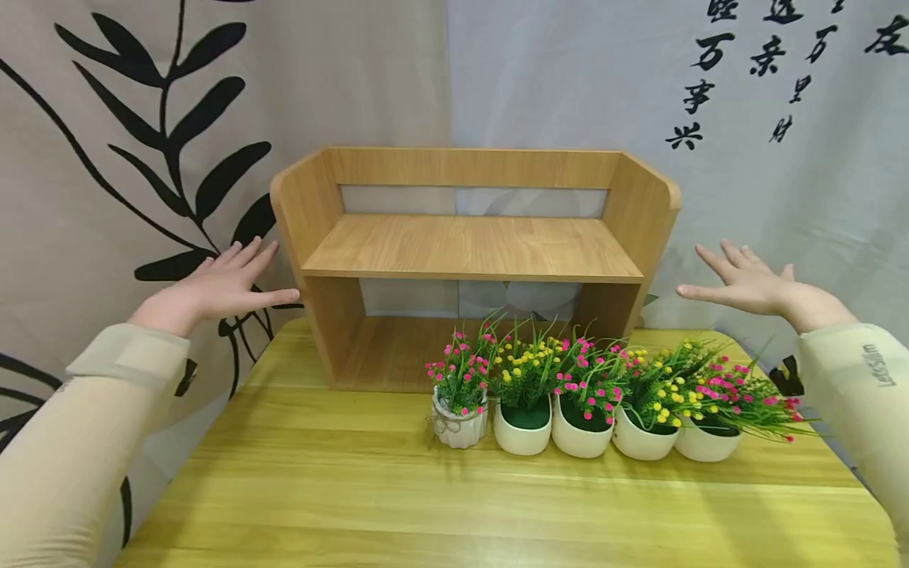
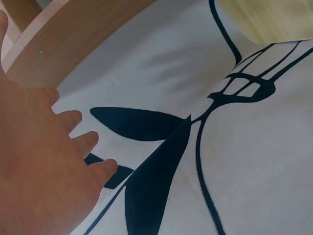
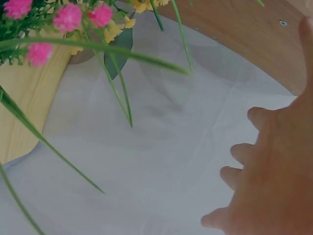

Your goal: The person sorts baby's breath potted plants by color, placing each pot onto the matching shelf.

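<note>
A two-tier wooden shelf (image 1: 469, 246) stands at the back of the table, its boards bare. To its left my left hand (image 1: 213, 290) is held in the air with fingers spread, the thumb tip close to the shelf's side panel. On the other side my right hand (image 1: 753, 285) hovers likewise, fingers splayed and holding nothing, a gap away from the right panel. In the left wrist view the left hand (image 2: 44, 161) overlaps the panel's edge; the right wrist view has the right hand (image 3: 274, 166) beside the other panel (image 3: 254, 34).
Several potted artificial plants with pink and yellow flowers stand in a row before the shelf's right half, from a ribbed white pot (image 1: 459, 426) to a smooth white pot (image 1: 706, 443). They rest on the yellow wooden table (image 1: 341, 473). Printed cloth (image 1: 383, 71) hangs behind.
</note>
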{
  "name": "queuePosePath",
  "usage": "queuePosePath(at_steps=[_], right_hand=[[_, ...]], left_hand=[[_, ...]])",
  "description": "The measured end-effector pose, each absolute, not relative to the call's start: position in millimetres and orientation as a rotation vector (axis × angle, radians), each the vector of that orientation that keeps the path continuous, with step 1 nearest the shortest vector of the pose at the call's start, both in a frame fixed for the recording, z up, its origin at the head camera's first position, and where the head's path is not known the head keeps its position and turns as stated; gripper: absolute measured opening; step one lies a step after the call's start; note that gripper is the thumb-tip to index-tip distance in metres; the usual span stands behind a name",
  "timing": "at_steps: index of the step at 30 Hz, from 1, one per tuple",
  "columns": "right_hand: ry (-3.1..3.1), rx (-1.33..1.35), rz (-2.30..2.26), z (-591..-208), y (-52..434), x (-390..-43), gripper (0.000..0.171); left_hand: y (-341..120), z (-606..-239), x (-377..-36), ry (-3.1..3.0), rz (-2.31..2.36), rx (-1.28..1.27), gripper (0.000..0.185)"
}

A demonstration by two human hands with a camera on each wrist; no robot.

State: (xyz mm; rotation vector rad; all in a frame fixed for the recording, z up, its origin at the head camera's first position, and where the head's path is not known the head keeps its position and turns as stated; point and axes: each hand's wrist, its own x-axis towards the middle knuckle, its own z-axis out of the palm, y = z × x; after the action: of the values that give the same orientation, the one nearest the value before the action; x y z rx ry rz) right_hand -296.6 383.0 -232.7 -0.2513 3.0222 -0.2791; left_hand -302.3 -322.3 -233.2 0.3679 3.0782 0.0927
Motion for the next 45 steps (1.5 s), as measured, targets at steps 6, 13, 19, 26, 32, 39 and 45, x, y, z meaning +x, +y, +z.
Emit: queuePosePath(at_steps=[6, 13, 19, 26, 32, 39, 45], right_hand=[[3.036, -0.243, -0.280, -225.8, 388.7, -296.3, 0.093], [3.034, -0.248, -0.276, -214.4, 388.7, -296.6, 0.092], [3.018, -0.270, -0.312, -209.4, 385.7, -290.0, 0.091], [3.059, -0.357, -0.456, -205.8, 373.3, -280.2, 0.085], [3.235, -0.509, -0.701, -215.9, 349.1, -262.3, 0.088], [3.360, -0.921, -0.909, -243.2, 296.3, -228.3, 0.107], [3.255, -1.330, -1.013, -268.2, 237.8, -206.8, 0.118]], left_hand=[[-325.2, -214.7, -306.9, 3.046, 0.134, 0.373, 0.101], [-330.2, -191.9, -306.8, 3.006, 0.250, 0.337, 0.100], [-326.4, -197.7, -303.8, 3.000, 0.282, 0.346, 0.102], [-328.5, -219.6, -300.2, 3.058, 0.477, 0.433, 0.093], [-320.7, -261.4, -297.6, 3.158, 0.979, 0.555, 0.083], [-290.9, -318.4, -304.0, 2.979, 1.653, 0.726, 0.081], [-267.7, -343.0, -295.9, 2.939, 1.963, 0.635, 0.085]])
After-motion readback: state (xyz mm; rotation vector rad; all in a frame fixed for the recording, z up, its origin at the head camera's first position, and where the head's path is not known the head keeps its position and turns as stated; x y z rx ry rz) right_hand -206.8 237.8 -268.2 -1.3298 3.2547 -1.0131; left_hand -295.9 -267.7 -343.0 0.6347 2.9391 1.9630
